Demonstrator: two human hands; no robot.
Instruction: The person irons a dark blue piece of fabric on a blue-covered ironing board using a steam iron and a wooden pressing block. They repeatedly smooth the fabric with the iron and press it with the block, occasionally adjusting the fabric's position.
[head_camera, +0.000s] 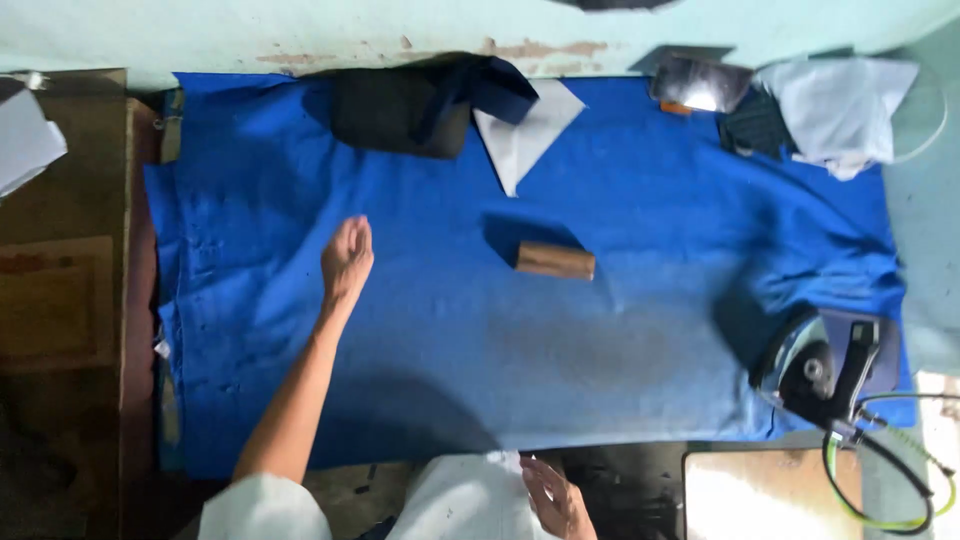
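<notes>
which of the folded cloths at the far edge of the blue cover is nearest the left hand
The dark folded cloth, lying just beyond the left hand. The pale triangular piece sits further right, and the white bundle lies at the far right corner.

This looks like a tailor's or laundry pressing room. A table padded with blue cloth (620, 340) fills the scene, an iron (825, 365) with a green cord (885, 500) rests at its near right, and folded dark fabric (410, 110) and white cloth (840, 105) lie along the far edge, against a pale, peeling wall (300, 30).
</notes>
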